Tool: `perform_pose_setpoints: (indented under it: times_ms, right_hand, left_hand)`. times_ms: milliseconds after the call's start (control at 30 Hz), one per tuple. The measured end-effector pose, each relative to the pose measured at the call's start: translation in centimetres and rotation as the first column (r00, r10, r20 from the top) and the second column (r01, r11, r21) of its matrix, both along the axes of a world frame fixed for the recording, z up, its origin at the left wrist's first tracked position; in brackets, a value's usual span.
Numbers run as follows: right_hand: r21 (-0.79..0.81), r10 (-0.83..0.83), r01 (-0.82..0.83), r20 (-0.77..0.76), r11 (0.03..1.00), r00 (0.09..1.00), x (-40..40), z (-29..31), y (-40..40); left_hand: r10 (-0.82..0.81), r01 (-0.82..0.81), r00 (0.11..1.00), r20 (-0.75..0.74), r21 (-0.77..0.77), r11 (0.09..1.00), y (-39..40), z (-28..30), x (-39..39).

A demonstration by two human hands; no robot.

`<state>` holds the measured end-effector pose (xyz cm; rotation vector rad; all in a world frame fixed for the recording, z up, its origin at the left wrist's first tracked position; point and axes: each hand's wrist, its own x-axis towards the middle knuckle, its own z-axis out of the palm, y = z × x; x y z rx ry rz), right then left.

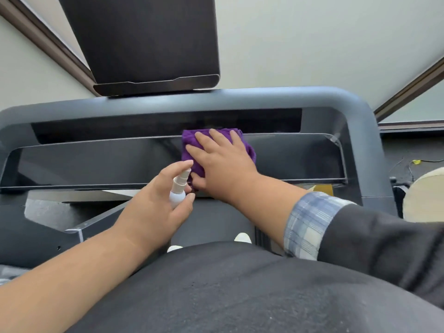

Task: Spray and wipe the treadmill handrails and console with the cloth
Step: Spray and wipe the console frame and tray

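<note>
A folded purple cloth (189, 140) lies flat on the glossy black console panel (96, 159) of the treadmill, near its middle. My right hand (221, 162) presses on the cloth with fingers spread, covering most of it. My left hand (158, 207) grips a small white spray bottle (179, 188) just below and left of the cloth, index finger on the nozzle top, which points toward the panel. The grey handrail frame (336, 99) curves around the console. A dark screen (149, 44) rises above it.
The treadmill belt (216, 224) and two white shoe tips (242, 236) show below the console. Pale walls with brown trim stand behind. A cream round object (425, 195) and a cable on dark floor lie at the right.
</note>
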<state>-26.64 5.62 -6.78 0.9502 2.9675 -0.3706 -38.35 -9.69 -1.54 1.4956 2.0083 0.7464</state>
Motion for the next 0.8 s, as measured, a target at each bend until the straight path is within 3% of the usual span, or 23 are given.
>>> perform_pose_setpoints:
  times_ms: [200, 300, 433, 600, 800]
  right_hand:
    - [0.069, -0.320, 0.314, 0.110, 0.947, 0.941, 13.2, 0.6, 3.5]
    - [0.091, -0.351, 0.341, 0.149, 0.936, 0.925, 16.6, 1.0, 3.9]
    - [0.101, -0.377, 0.365, 0.159, 0.925, 0.912, 14.7, 1.0, 3.3]
    - [0.076, -0.270, 0.263, 0.104, 0.962, 0.957, 8.8, 0.5, 1.9]
    - [0.070, -0.110, 0.101, 0.143, 0.992, 0.984, 5.0, 0.4, 1.3]
  left_hand:
    - [-0.076, 0.076, 0.997, 0.020, -0.015, 0.997, 1.8, -0.3, 2.4]
    - [-0.105, 0.105, 0.994, 0.030, -0.005, 0.994, 2.4, -0.1, 2.9]
    - [-0.072, 0.072, 0.997, -0.009, 0.008, 0.997, 1.9, 0.5, 2.6]
    - [-0.022, 0.021, 0.998, -0.056, -0.018, 1.000, 0.2, 0.5, 2.1]
    - [0.011, -0.014, 0.997, -0.073, -0.037, 0.999, -1.1, 0.9, 2.5]
